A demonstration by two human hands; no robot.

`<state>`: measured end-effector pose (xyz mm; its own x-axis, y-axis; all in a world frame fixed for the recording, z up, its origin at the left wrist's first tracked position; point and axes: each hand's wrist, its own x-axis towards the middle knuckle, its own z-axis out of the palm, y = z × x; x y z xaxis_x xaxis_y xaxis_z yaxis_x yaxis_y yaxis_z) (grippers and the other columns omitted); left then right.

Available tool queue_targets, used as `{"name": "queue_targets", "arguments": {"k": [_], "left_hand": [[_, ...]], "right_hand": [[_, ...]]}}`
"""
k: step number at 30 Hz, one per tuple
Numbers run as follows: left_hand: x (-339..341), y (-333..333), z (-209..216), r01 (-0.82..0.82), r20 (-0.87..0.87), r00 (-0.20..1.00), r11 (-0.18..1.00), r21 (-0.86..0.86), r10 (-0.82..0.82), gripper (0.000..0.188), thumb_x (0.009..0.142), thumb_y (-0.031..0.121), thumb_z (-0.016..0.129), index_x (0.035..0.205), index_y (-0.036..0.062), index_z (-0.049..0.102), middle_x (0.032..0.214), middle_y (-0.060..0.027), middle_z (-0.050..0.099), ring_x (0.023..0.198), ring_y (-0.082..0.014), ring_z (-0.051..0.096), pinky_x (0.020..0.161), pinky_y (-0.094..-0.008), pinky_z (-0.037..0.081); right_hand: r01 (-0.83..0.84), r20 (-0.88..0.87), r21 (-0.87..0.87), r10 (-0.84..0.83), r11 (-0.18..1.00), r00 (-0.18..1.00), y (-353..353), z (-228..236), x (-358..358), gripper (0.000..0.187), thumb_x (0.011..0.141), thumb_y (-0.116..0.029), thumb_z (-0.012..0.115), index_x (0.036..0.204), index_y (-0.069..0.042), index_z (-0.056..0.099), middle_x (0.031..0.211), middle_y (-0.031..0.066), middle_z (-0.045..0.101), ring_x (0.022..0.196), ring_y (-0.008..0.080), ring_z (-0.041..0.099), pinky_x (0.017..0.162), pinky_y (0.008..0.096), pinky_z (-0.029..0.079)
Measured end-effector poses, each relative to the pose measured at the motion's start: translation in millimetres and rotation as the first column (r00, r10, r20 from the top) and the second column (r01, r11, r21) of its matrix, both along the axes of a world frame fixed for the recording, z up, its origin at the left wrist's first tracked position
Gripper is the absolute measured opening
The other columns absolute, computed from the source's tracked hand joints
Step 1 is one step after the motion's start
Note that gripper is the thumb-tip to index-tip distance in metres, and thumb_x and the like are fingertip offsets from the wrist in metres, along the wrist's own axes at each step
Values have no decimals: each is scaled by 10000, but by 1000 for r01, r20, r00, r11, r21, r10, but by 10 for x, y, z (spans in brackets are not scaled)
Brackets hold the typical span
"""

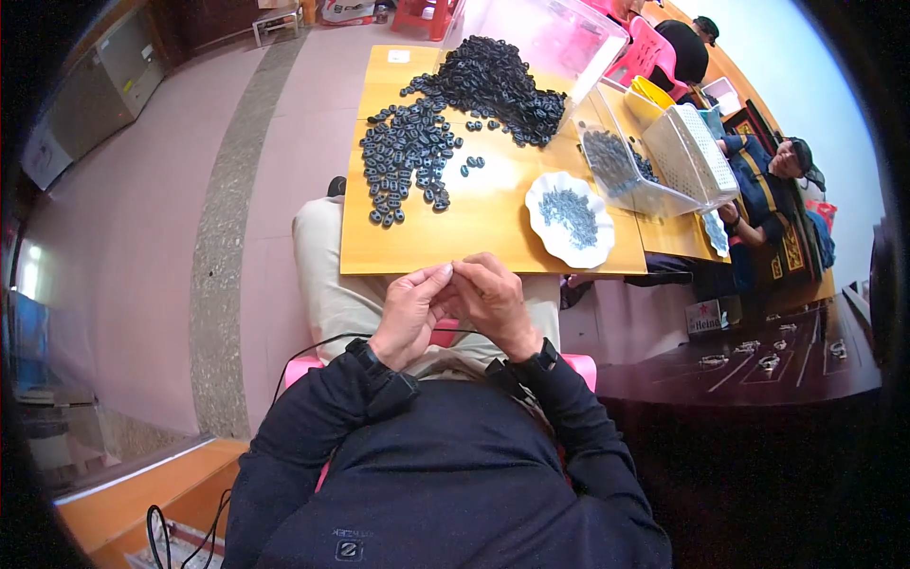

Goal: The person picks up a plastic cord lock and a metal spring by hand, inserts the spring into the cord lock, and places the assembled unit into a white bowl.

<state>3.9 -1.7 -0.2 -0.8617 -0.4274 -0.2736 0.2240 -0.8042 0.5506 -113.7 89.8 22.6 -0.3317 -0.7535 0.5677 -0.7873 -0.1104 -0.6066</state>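
The thumb and fingers of the left hand (409, 311) and those of the right hand (495, 302) are drawn together in a pinch, the tips meeting just off the near edge of the table (502, 232), above the person's lap; whether a small piece is grasped between them I cannot tell, as it is too small or hidden. Each wrist wears a dark band, and a thin black cable (318, 343) runs beside the left one. Beyond the hands, to the right, a white plate (542, 235) with a wavy rim sits near the table's near edge, holding small grey-blue bits (569, 216). Farther off on the left, black oval pieces (408, 156) with holes are spread out, a few loose ones lying to their right. Behind them rises a thick heap of black pieces (498, 81), with a clear bin (580, 36) at its far right side. Right of the plate stands a clear box (664, 203) with more black pieces inside, next to a white basket (692, 152) full of holes and a yellow bowl (650, 92). At the far right, a co-worker (764, 180) sits in dark clothes.
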Motion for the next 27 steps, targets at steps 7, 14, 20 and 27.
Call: {"name": "queue_targets", "arguments": {"k": [7, 14, 20, 27], "left_hand": [[-2, -3, -23, 21, -24, 999, 1000, -1, -21, 224, 983, 179, 520, 1089, 8, 620, 1031, -67, 649, 940, -147, 616, 876, -300, 512], [-19, 25, 78, 46, -2, 999, 998, -49, -47, 208, 974, 152, 537, 1083, -4, 619, 996, -54, 647, 879, -130, 618, 836, -286, 529], [-24, 20, 27, 12, 60, 998, 999, -41, -9, 181, 952, 133, 576, 1055, -6, 626, 929, -37, 638, 823, -114, 616, 763, -264, 555], [-16, 32, -10, 46, 95, 995, 998, -53, -41, 180, 944, 157, 597, 1030, 4, 633, 887, -36, 633, 790, -107, 614, 748, -266, 559]], "right_hand": [[-48, 38, -9, 49, 999, 998, 44, -8, -62, 177, 774, 14, 701, 943, -5, 655, 830, 116, 622, 700, 245, 636, 596, 303, 501], [-78, 10, 71, 78, 994, 997, 124, 75, -186, 173, 765, 5, 717, 930, -10, 668, 808, 109, 618, 679, 214, 621, 583, 288, 486], [325, -209, 163, -290, 931, 934, 352, 213, -957, 132, 797, -30, 677, 925, -1, 668, 841, 135, 643, 680, 245, 638, 593, 328, 494], [507, -418, 376, -346, 775, 840, 396, 170, -1484, 181, 811, -172, 637, 957, -77, 684, 972, 148, 637, 849, 363, 638, 734, 455, 511]]}}
